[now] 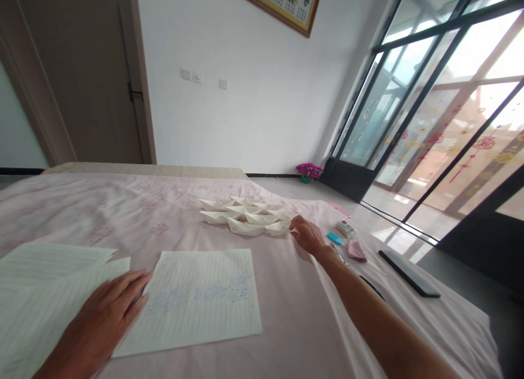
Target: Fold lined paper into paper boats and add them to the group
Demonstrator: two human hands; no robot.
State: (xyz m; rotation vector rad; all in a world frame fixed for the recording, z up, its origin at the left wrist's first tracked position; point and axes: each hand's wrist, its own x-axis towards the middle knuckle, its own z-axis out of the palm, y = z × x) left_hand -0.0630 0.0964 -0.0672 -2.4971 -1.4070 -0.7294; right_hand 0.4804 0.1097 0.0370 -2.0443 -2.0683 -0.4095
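Several white folded paper boats (245, 215) stand close together in rows on the pink cloth. My right hand (306, 234) is at the right end of the front row, its fingers closed on the tip of a paper boat; the fingertips are partly hidden. In front of me lies a lined sheet of paper (204, 297) with blue handwriting. My left hand (108, 311) rests flat with fingers stretched out, at the left edge of that sheet. Under and beside it are more lined sheets (53, 275), overlapping.
On the bed-like surface (295, 324) to the right are a blue eraser-like block (334, 238), a small white box (346, 228), a folded pink cloth (356, 251), a pen (339, 253) and a long dark case (409, 274). Purple flowers (309, 170) stand on the floor beyond.
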